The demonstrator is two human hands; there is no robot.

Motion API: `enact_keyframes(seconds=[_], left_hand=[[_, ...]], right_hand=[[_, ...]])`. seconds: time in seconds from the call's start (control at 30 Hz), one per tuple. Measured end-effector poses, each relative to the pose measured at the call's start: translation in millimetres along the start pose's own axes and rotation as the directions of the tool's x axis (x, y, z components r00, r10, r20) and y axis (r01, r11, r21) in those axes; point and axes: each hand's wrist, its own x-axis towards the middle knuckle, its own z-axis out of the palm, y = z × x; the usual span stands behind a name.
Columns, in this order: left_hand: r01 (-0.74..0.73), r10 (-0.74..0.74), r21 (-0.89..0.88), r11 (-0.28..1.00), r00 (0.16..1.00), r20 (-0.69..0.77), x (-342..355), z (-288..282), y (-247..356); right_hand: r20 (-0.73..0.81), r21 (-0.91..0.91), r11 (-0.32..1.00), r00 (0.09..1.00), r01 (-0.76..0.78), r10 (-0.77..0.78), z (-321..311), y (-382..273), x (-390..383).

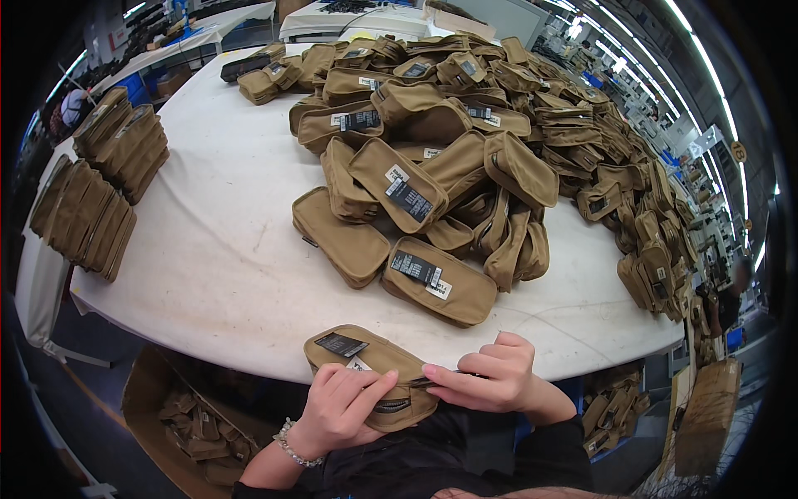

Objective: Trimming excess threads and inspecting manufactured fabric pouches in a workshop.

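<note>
A tan zippered fabric pouch (384, 355) with a black label and a white tag is held at the table's near edge. My left hand (341, 409) is closed around its near side, thumb lying on top. On the pouch's side, a stretch of dark zipper (391, 407) shows just right of my left fingers. At the pouch's right end, my right hand (497, 376) pinches the zipper edge between thumb and fingers; the exact bit in the pinch is partly hidden.
A big heap of similar tan pouches (407, 187) covers the table's middle and far right. Upright stacks of them (87, 212) stand at the left. Below the white tabletop (208, 274) are a cardboard box (145, 395) and a blue bin (615, 449), both containing pouches.
</note>
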Motion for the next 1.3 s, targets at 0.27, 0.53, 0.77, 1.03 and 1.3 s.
enact_keyframes(seconds=[0.27, 0.53, 0.77, 1.03, 1.3], left_hand=[[0.025, -0.026, -0.018, 1.000, 0.999, -0.047, 1.0, -11.8, -10.4], [0.018, -0.019, 0.053, 0.998, 1.000, 0.009, 14.0, -45.2, -29.7], [0.305, -0.292, 0.124, 0.944, 0.950, -0.110, 27.2, -52.6, 9.0], [0.377, -0.375, 0.140, 0.915, 0.926, -0.048, 41.7, -51.4, 15.5], [0.354, -0.353, 0.153, 0.923, 0.935, -0.033, 44.7, -47.3, 8.7]], right_hand=[[0.161, 0.643, 0.707, 0.955, -0.294, 0.251, 20.6, 17.8, -6.8], [0.424, 0.873, -0.003, 0.753, -0.489, 0.503, 69.5, -20.0, 10.2], [0.199, 0.951, -0.001, 0.609, -0.310, 0.768, 88.6, -55.4, 16.5], [0.013, 0.920, 0.225, 0.600, -0.321, 0.800, 92.9, -66.3, 18.9], [-0.059, 0.915, 0.277, 0.580, -0.295, 0.812, 98.1, -67.0, 20.3]])
